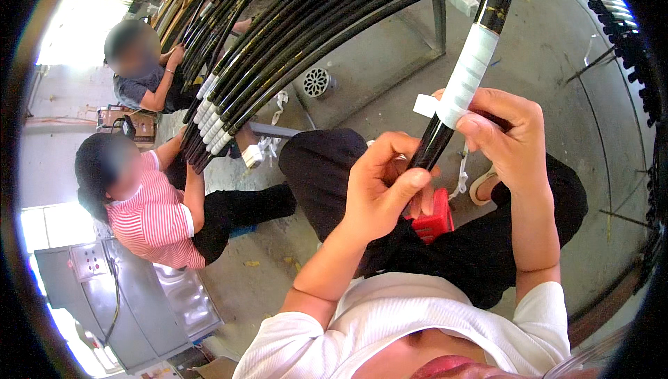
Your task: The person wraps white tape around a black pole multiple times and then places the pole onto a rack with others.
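A glossy black pole (495, 6) with thin gold rings slants up and away from me, its lower end close to my body. My left hand (383, 187) is closed round that lower end, thumb lying along it. White tape (467, 66) covers a section of the pole above this grip in overlapping turns. At the lowest turn, the thumb and fingers of my right hand (506, 132) pinch the tape against the pole. A short flap of tape (425, 105) sticks out on the left side.
Many black poles (299, 52) lie side by side on a metal frame (438, 24), several with white-wrapped ends. Two people (156, 208) sit at the left, handling poles. A red plastic object (437, 219) is between my legs; more poles (623, 45) line the right.
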Action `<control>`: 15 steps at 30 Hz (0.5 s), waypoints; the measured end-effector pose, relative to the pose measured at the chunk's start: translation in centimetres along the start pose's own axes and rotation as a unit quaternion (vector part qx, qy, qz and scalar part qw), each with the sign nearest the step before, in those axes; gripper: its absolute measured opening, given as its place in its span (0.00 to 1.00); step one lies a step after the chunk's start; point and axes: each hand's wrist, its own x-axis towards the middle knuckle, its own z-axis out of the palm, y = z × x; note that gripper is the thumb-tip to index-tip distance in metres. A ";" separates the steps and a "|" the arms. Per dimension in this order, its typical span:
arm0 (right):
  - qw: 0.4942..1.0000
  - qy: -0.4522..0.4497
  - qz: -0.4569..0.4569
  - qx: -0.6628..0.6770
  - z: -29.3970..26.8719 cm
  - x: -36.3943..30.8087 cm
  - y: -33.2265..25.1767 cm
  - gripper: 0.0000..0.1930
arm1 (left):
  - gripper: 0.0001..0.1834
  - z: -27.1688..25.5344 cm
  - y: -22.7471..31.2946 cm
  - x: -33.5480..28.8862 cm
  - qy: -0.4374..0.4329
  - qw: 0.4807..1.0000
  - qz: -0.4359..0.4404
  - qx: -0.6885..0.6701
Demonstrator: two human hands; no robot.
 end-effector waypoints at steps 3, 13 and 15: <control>1.000 0.006 -0.003 -0.011 0.1 0.1 -0.1 0.13 | 0.18 -0.1 0.3 0.2 -0.022 0.998 -0.043 -0.034; 0.995 -0.069 0.011 0.077 -0.2 0.0 -0.5 0.14 | 0.14 -0.7 0.2 0.0 -0.102 0.989 -0.044 -0.099; 0.998 -0.043 0.025 0.035 0.1 0.2 -0.3 0.14 | 0.18 -0.8 0.4 0.1 -0.088 0.992 -0.068 -0.066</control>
